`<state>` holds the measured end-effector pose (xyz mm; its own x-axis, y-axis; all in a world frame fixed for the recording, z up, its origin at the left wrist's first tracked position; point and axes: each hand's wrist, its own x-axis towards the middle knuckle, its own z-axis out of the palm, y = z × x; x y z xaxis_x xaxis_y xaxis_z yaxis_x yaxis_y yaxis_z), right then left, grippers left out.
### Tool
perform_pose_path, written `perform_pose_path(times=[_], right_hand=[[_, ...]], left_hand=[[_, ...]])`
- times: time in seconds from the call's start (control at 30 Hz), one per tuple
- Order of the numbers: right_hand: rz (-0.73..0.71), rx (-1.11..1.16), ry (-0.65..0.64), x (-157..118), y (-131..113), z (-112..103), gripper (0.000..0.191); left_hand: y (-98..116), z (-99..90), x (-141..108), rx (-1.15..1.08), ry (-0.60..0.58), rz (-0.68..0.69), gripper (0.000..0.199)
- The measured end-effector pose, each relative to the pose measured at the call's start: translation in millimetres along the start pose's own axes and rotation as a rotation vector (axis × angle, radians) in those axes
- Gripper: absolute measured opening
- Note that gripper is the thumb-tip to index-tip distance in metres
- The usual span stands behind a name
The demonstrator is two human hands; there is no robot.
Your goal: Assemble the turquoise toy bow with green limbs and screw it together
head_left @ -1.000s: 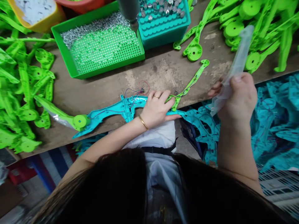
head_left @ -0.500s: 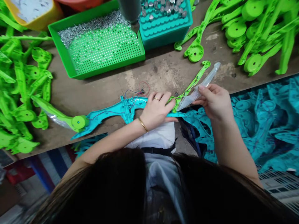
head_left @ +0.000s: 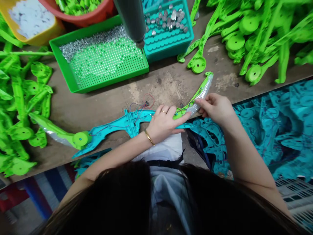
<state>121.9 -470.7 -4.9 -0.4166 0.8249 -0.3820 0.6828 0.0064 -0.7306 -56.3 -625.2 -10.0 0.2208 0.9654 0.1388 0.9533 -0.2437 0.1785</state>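
A blue plastic toy bow half [head_left: 110,122] lies along the table's front edge, with thin wires running over it. Its left end carries a green limb [head_left: 81,138] with a clear strip. My left hand [head_left: 162,122] is closed over the bow's right part and the inner end of a second green limb [head_left: 200,89]. With thumb and fingers, my right hand [head_left: 215,106] pinches a clear plastic limb cover [head_left: 201,97], which lies along that limb's outer side. Whether the cover is seated cannot be seen. Red and blue wires [head_left: 146,102] loop behind the bow.
Behind stand a green basket [head_left: 110,76] of screws, a teal basket [head_left: 168,52] with metal discs and a hanging screwdriver [head_left: 133,23]. Green parts pile up at left [head_left: 19,107] and right [head_left: 261,39]. Blue bow halves [head_left: 266,130] fill a crate at front right.
My right hand has brought the clear cover down and left, from apart at an angle to lying along the green limb. My left hand stays on the bow. The view has shifted slightly.
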Motion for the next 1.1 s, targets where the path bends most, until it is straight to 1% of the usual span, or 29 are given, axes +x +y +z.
perform_pose_path(times=[0.07, 0.1, 0.17, 0.23, 0.3, 0.4, 0.5, 0.57, 0.6, 0.67, 0.73, 0.77, 0.83, 0.9, 0.97, 1.03, 1.1], right_hand=[[0.008, -0.131, 0.008, 5.6, -3.6, -6.8, 0.04], [0.006, -0.15, 0.041, 10.3, -6.1, -10.3, 0.039], [-0.017, -0.086, 0.13, 23.0, -11.7, -16.6, 0.037], [-0.038, 0.027, 0.162, 37.1, -16.8, -21.6, 0.032], [-0.026, 0.09, 0.098, 48.0, -19.6, -25.4, 0.027], [0.046, 0.148, -0.017, 55.4, -17.9, -31.2, 0.022], [0.114, 0.143, -0.067, 58.6, -15.9, -40.1, 0.02], [0.095, -0.022, -0.044, 61.9, -20.6, -45.0, 0.02], [0.06, -0.156, 0.003, 63.8, -25.4, -45.5, 0.021], [-0.044, -0.424, 0.146, 68.1, -38.3, -40.1, 0.025], [-0.163, -0.607, 0.274, 72.9, -51.8, -25.9, 0.037], [-0.21, -0.659, 0.313, 75.3, -57.3, -16.6, 0.045], [-0.268, -0.697, 0.349, 80.1, -64.0, 0.8, 0.057], [-0.25, -0.605, 0.366, 83.3, -65.1, 9.5, 0.061], [-0.228, -0.407, 0.367, 83.0, -62.8, 5.2, 0.063], [-0.262, -0.228, 0.396, 77.1, -59.4, -10.2, 0.063], [-0.343, -0.087, 0.446, 64.1, -56.1, -31.2, 0.062]], left_hand=[[-0.2, 0.7, -1.8, 0.04, 0.02, 0.027, 0.057], [-0.5, 1.5, -2.7, 0.057, 0.038, 0.031, 0.056], [-1.3, 3.6, -4.4, 0.08, 0.075, 0.036, 0.056], [-2.3, 5.7, -5.4, 0.09, 0.107, 0.043, 0.056], [-2.8, 6.8, -6.0, 0.092, 0.126, 0.046, 0.056], [-2.9, 7.4, -7.1, 0.073, 0.132, 0.04, 0.055], [-3.5, 8.7, -8.6, 0.052, 0.139, 0.046, 0.055], [-4.8, 10.5, -9.1, 0.047, 0.144, 0.051, 0.057], [-5.6, 11.4, -9.1, 0.047, 0.145, 0.051, 0.057], [-6.9, 12.8, -8.4, 0.047, 0.136, 0.048, 0.058], [-7.0, 12.5, -7.2, 0.045, 0.119, 0.039, 0.059], [-6.4, 11.6, -6.5, 0.042, 0.104, 0.03, 0.059], [-4.0, 7.9, -5.0, 0.034, 0.061, 0.011, 0.06], [-1.1, 2.9, -3.3, 0.026, 0.012, -0.005, 0.061], [1.3, -1.8, -1.5, 0.025, -0.025, -0.012, 0.06], [2.9, -4.9, -0.1, 0.023, -0.047, -0.02, 0.058], [4.0, -5.9, 0.4, 0.019, -0.054, -0.029, 0.057]])
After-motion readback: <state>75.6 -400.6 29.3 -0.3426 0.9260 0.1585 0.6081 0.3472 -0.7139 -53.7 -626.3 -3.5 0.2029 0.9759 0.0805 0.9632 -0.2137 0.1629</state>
